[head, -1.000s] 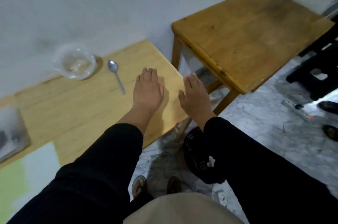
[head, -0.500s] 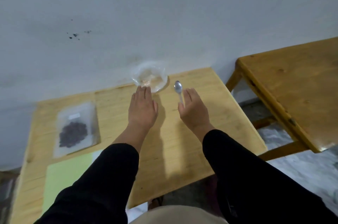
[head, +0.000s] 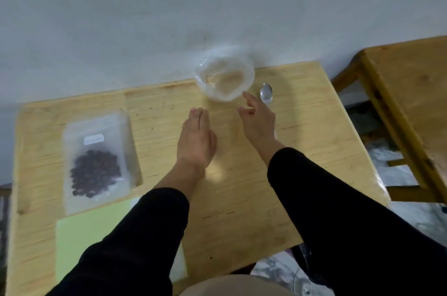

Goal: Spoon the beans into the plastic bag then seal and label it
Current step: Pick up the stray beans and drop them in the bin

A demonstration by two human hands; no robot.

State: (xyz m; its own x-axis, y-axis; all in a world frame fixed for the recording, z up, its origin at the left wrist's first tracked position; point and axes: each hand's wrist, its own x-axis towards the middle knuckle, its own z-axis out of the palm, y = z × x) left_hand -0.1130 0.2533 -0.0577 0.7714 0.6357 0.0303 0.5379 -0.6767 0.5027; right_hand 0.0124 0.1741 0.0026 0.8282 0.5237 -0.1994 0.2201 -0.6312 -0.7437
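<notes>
So the bag [head: 100,157] looks filled and labelled already, bowl [head: 225,75] empty.
Left hand [head: 196,140] flat, right hand [head: 258,121] loosely spread, both holding nothing; check the seal before tidying the spoon [head: 266,93].

wooden table [head: 302,174] carries bean bag [head: 99,157], clear bowl [head: 225,78], spoon [head: 266,93], green sheet [head: 82,242].

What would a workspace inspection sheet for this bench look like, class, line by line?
Surface: light wooden table against a pale wall.
Job's things: plastic bag lying flat, dark beans inside, white label on it; clear bowl, apparently without beans; spoon right of the bowl.
Clutter: green sheet at the near edge.
Hands: left hand open over the table; right hand open, reaching between bowl and spoon, holding nothing.
Cables: nothing seen.
Surroundings: second wooden table to the right; marble floor.
</notes>
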